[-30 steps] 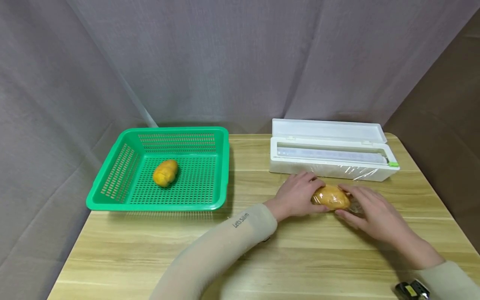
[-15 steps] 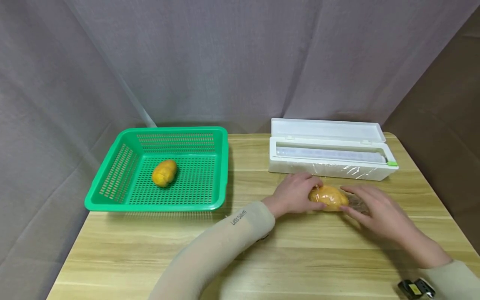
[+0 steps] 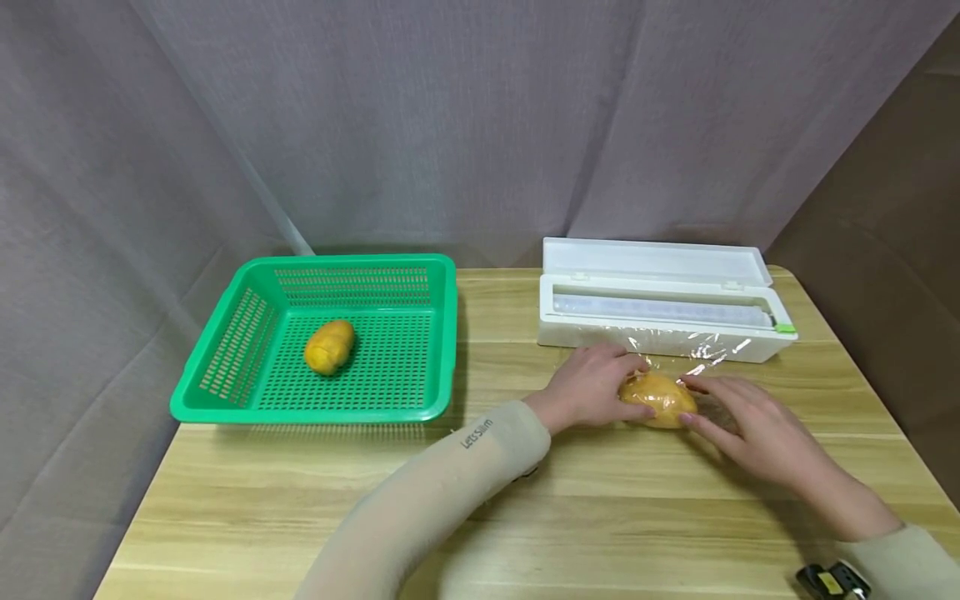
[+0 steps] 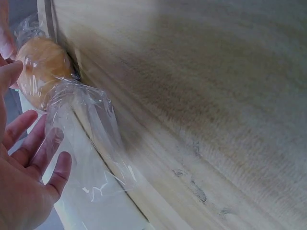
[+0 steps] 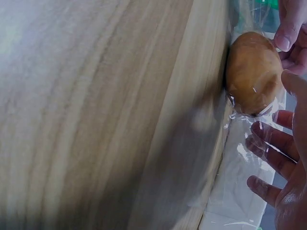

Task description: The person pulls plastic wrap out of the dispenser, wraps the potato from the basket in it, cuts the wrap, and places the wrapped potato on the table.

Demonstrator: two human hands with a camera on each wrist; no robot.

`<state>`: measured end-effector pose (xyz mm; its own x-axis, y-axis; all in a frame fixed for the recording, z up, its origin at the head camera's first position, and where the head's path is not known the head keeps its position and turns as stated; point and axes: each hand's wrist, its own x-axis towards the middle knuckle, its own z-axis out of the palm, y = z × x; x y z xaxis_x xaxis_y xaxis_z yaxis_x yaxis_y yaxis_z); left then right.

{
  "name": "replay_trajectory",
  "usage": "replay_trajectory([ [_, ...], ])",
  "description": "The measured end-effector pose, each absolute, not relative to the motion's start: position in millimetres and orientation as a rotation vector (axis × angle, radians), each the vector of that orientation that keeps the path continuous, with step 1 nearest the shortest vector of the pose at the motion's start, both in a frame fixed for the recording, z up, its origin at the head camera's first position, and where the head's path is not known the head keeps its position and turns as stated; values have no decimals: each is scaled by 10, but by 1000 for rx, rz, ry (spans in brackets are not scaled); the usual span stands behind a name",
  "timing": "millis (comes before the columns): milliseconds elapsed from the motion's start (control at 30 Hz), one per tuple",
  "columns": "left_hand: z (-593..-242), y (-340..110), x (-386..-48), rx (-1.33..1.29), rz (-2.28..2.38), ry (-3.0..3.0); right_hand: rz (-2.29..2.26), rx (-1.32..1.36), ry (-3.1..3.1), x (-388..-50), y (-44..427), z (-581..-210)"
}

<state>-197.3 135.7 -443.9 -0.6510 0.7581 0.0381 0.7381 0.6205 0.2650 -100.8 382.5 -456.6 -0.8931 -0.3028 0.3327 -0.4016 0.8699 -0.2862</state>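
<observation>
Taking twelve o'clock as the far side in the head view, we see a grey-purple curtain (image 3: 420, 142) hanging at 12, behind everything. Below it spreads the wood-grained worktop (image 3: 375, 517). At 10 o'clock from the worktop's middle we find a green basket (image 3: 300, 413) with slotted walls. At 2 o'clock we have a long white box (image 3: 570, 335), its lid raised toward 12 and a roll lying inside. Two pale sleeves (image 3: 435, 500) reach in from the near side, one bearing dark lettering. Clear film (image 4: 88, 122) lies between the box and the near side, crinkled and shiny.

The left hand (image 3: 596, 386) stands at 9 o'clock of the wrapped yellow produce (image 3: 658, 398), holding that end between thumb and index finger, the other fingers spread. The right hand (image 3: 753, 425), just past 3 o'clock, holds the opposite end likewise, its remaining fingers apart. The oval produce itself sits at 3 o'clock from the worktop's middle, just on the box's 6 o'clock side.

We notice a second yellow piece (image 3: 330, 347) in the basket, a black device (image 3: 832, 581) at 4 o'clock beside the right cuff, and a green tab (image 3: 785, 328) at the box's 3 o'clock end.
</observation>
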Motion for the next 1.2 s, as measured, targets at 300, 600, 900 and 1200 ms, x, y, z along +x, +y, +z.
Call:
replay_trajectory([
  [300, -4353, 1398, -1996, 1302, 395, 2758, 544, 409, -2827, -1008, 3908, -4460],
  [600, -4112, 1589, -2034, 1391, 318, 2799, 566, 319, -2749, -1130, 4142, -4354],
  [900, -3863, 1891, -2085, 1401, 179, 2860, 628, 112, -2611, -1319, 4390, -4325],
  [1200, -3711, 2167, -2134, 1354, 74, 2844, 800, -110, -2649, -1419, 4581, -4407],
])
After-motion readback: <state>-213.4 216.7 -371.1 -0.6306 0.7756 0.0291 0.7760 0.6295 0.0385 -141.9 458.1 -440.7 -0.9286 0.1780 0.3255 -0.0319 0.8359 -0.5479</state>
